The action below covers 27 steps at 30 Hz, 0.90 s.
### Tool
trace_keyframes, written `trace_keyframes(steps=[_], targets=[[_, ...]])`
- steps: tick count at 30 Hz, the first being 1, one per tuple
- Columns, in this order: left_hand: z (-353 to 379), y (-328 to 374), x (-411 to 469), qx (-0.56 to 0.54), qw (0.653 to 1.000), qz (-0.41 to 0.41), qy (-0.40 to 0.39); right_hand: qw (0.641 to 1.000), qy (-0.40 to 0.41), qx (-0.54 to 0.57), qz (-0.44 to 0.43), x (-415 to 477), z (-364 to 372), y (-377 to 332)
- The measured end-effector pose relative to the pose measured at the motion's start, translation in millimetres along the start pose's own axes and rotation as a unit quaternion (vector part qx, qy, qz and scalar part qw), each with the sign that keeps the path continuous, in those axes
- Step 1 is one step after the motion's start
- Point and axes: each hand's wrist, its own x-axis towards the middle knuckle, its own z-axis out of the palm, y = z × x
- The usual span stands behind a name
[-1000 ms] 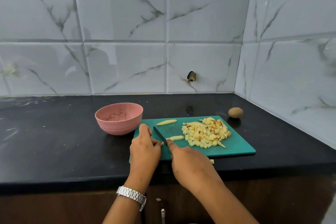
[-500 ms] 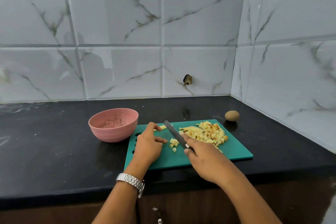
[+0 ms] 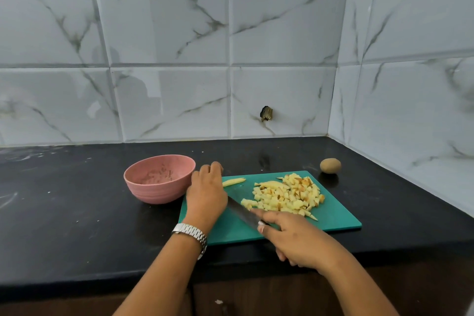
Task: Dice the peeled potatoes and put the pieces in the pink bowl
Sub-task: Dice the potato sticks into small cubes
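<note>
Mid-dicing: gripping the knife (image 3: 243, 213) in the right hand (image 3: 300, 241), left hand (image 3: 206, 195) loose and empty by the uncut strip (image 3: 233, 181) at the cutting board's (image 3: 333, 218) far edge, due under the blade next.

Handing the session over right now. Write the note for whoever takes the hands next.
Left hand: on the cutting board beside the pink bowl, at a potato strip; grip hidden.
Right hand: holds the knife, blade beside the diced pile on the board.
Done: most dicing.
Left: dice the strip, move all pieces into the bowl; none visible there. Whole potato on the counter behind the board.
</note>
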Motion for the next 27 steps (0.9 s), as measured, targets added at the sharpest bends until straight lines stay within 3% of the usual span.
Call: trace_keyframes(steps=[7,11,17,27], targets=[[8,3,29,0.119,0.981,0.015,-0.156,0.998,0.061,0.022,0.028,3,-20,20],[8,4,34,0.117,0.986,0.009,-0.118,0.995,0.094,0.031,0.029,1,-26,25],[12,5,34,0.119,0.990,0.024,-0.073,0.997,0.064,0.047,0.007,0,-20,23],[9,6,27,0.112,0.988,0.013,-0.107,0.997,0.067,0.033,0.007,-4,-19,20]])
